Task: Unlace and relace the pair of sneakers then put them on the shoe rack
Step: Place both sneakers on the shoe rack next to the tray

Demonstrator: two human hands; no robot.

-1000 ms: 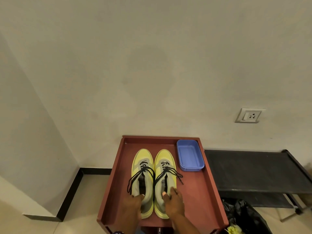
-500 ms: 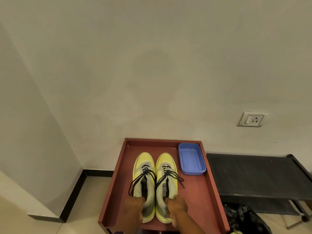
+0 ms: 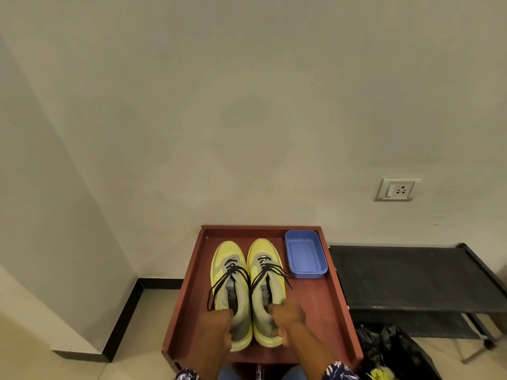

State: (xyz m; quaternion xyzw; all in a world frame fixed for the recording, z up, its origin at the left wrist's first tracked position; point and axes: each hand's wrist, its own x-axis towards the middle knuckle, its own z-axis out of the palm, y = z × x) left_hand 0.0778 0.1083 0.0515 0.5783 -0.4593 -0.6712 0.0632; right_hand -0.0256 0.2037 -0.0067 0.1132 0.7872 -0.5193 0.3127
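Now I see my left hand (image 3: 216, 329) gripping the left sneaker (image 3: 230, 286) at its heel. My right hand (image 3: 288, 319) grips the right sneaker (image 3: 265, 286), both beside the blue tub (image 3: 306, 253) on the red tray (image 3: 333, 311).

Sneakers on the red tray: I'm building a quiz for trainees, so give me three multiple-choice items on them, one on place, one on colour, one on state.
1. Where is the blue tub?
A. the tray's far right corner
B. between the sneakers
C. on the black rack

2. What colour are the laces?
A. white
B. black
C. red

3. What are the hands doing?
A. resting flat on the tray
B. pulling laces
C. gripping the sneakers' heels

Key: 1 A, it sits beside the right sneaker on the tray; 2 B, dark against yellow; 3 C, left hand and right hand curl round the heels.
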